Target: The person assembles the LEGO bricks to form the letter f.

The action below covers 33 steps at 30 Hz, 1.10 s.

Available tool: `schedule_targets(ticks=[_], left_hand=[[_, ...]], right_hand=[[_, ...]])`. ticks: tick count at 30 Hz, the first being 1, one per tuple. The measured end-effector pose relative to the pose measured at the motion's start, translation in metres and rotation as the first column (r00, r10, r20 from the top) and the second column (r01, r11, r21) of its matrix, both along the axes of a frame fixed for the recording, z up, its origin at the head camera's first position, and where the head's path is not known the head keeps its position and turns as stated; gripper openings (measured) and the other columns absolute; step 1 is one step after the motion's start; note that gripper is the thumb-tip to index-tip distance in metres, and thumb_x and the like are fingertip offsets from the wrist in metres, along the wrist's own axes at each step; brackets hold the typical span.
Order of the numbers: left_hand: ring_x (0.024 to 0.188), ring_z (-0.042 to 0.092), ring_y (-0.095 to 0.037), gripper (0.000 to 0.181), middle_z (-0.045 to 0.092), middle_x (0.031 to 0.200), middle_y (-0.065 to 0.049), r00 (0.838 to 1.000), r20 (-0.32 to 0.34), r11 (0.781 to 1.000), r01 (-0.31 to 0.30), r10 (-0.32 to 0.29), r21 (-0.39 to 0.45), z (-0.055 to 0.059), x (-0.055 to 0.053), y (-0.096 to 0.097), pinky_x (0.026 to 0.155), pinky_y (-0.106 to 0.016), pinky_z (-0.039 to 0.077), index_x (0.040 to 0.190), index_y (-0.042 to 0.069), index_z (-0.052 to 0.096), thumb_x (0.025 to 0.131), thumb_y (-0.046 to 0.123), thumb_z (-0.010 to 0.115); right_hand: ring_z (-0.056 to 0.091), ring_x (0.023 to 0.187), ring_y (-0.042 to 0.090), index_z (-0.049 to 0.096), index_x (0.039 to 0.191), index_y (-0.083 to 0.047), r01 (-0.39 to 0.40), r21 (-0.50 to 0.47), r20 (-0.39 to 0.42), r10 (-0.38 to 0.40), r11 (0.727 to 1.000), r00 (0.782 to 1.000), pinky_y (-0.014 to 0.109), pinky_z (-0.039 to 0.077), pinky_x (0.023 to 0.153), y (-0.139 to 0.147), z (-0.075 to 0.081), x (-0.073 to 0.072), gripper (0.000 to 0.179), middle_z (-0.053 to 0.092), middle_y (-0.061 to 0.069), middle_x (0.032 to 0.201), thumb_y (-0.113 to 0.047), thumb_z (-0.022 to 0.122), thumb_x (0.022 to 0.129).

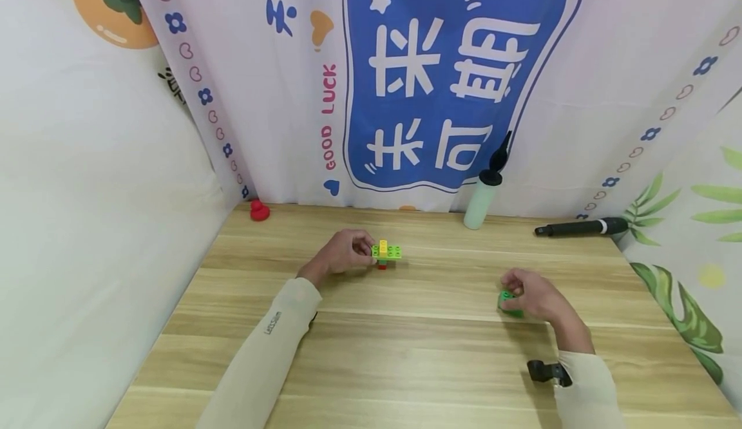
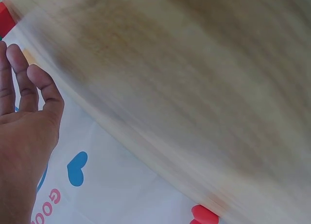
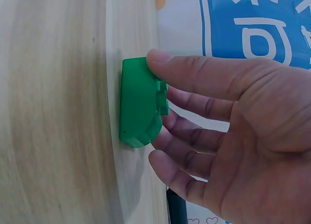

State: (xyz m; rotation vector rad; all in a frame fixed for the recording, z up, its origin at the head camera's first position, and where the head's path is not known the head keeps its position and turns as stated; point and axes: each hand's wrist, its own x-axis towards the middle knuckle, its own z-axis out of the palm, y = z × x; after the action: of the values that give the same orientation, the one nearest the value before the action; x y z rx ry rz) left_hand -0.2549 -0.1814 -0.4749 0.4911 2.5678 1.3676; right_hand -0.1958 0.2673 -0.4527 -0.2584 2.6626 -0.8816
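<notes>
My left hand (image 1: 346,252) pinches the left edge of a small toy-block build, at the back middle of the table. A lime studded plate (image 1: 395,252) lies across it with a yellow brick (image 1: 383,247) on top and a red brick (image 1: 382,266) at its foot. Whether the build touches the table I cannot tell. The left wrist view catches only a red corner (image 2: 6,20) by the fingertips of the left hand (image 2: 29,112). Further right, my right hand (image 1: 539,295) holds a green toy block (image 3: 138,100) with a rounded end between thumb and fingers, its studs facing the palm.
A red rounded piece (image 1: 259,210) sits at the table's back left corner. Against the printed cloth (image 1: 290,126) at the back stands a pale green pump (image 1: 480,205) with a black nozzle. A black microphone-shaped thing (image 1: 580,227) lies at the back right of the wooden table (image 1: 377,364).
</notes>
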Motion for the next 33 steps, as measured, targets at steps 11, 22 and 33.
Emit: schedule_targets(ticks=[11,22,33], left_hand=[[0.09,0.068,-0.015,0.029,0.077,0.099,-0.008,1.0,0.001,1.0,-0.008,0.008,-0.002,0.001,0.003,0.003,0.088,-0.028,0.058,0.117,0.004,0.075,0.09,0.009,0.086],[0.09,0.069,-0.014,0.028,0.077,0.099,-0.007,1.0,-0.007,1.0,0.003,-0.003,-0.002,-0.002,0.001,0.002,0.087,-0.027,0.059,0.116,0.007,0.075,0.091,0.01,0.085],[0.089,0.067,-0.014,0.027,0.076,0.098,-0.006,1.0,0.005,1.0,-0.003,0.003,0.012,-0.003,0.001,0.003,0.086,-0.027,0.058,0.114,0.007,0.075,0.09,0.011,0.086]], right_hand=[[0.06,0.094,0.021,0.068,0.107,-0.002,-0.012,0.01,-0.048,0.012,1.0,0.999,0.036,0.051,0.082,-0.002,-0.004,0.004,0.024,0.068,0.01,0.103,-0.016,0.083,0.094],[0.069,0.103,0.029,0.073,0.12,0.001,-0.057,-0.033,-0.275,0.046,0.998,0.96,0.047,0.057,0.09,-0.047,0.026,-0.018,0.029,0.076,0.013,0.108,-0.019,0.077,0.1],[0.072,0.113,0.036,0.074,0.127,-0.001,-0.18,-0.089,-0.436,0.124,0.98,0.891,0.058,0.056,0.102,-0.122,0.049,-0.04,0.034,0.076,0.018,0.123,-0.016,0.079,0.098]])
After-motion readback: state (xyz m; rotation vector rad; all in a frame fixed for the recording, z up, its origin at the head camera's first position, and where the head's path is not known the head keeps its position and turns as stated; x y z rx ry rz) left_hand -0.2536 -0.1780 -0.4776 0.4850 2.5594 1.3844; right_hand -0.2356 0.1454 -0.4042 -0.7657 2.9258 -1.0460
